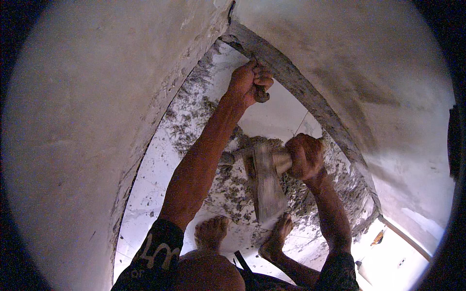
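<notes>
Head view, left hand [250, 83] closed round dark object [262, 95], right hand [306, 156] gripping trowel [268, 184]

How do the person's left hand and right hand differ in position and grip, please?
The left hand is farther out, near the dark grey strip; the right hand is closer in.
The left hand holds a small dark object; the right hand grips a larger, blurred flat tool.
Both are bare and closed.
</notes>
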Tool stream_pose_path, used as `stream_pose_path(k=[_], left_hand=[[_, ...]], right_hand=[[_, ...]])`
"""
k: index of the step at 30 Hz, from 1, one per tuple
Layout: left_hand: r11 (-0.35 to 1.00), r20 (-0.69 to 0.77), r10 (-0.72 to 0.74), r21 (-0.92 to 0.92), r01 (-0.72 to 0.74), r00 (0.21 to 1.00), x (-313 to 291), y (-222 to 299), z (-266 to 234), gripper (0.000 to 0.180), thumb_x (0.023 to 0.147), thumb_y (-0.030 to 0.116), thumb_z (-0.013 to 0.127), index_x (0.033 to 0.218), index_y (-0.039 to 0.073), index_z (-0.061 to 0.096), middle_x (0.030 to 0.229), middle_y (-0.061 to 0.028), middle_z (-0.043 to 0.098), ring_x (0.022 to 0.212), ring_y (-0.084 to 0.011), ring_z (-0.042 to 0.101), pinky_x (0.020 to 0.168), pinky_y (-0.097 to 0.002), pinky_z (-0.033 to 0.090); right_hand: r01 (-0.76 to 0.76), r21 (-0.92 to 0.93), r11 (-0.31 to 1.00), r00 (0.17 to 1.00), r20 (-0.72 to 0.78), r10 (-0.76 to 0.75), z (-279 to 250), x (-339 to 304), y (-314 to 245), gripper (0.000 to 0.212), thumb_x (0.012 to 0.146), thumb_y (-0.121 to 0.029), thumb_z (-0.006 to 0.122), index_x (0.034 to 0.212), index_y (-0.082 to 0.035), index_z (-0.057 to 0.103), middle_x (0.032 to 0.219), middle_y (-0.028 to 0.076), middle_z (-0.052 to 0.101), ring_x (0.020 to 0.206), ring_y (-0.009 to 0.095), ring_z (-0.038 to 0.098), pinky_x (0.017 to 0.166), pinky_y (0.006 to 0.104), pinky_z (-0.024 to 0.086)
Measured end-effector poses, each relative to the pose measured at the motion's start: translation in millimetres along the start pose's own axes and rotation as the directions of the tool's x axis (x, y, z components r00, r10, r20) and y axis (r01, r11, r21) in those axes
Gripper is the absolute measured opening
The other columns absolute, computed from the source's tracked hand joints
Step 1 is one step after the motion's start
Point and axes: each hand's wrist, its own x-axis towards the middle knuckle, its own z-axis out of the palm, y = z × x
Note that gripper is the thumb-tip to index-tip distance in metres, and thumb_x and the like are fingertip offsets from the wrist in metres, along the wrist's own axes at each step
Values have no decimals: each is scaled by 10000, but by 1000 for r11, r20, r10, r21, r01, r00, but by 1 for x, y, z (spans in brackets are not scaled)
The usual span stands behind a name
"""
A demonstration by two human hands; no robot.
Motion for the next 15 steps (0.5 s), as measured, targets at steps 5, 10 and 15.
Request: stream_pose_path(k=[5, 10, 15], left_hand=[[982, -108, 35, 189, -14, 994, 8, -9, 2, 258, 992, 190, 387, 760, 102, 460, 614, 24, 387, 497, -86, 353, 436, -234, 324], [996, -63, -60, -75, 55, 996, -1, -5, 9, 273, 969, 155, 415, 699, 114, 435, 579, 19, 378, 479, -101, 355, 468, -250, 348], [989, -54, 68, 132, -60, 996, 10, -9, 2, 231, 953, 328, 475, 805, 162, 537, 593, 51, 418, 528, -96, 396, 367, -281, 318]], right_hand=[[-326, -182, 927, 926, 138, 353, 18, 7, 24, 395, 728, -176, 749, 991, -31, 493, 709, 169, 613, 609, 360, 625, 486, 406, 474], [-167, -18, 986, 985, 49, 168, 0, -15, 7, 349, 754, -128, 680, 1038, -24, 507, 756, 186, 617, 643, 361, 625, 548, 460, 498], [-445, -200, 873, 854, 198, 481, 4, 11, 24, 357, 763, -236, 705, 1010, -42, 535, 715, 152, 604, 632, 344, 614, 553, 457, 494]])
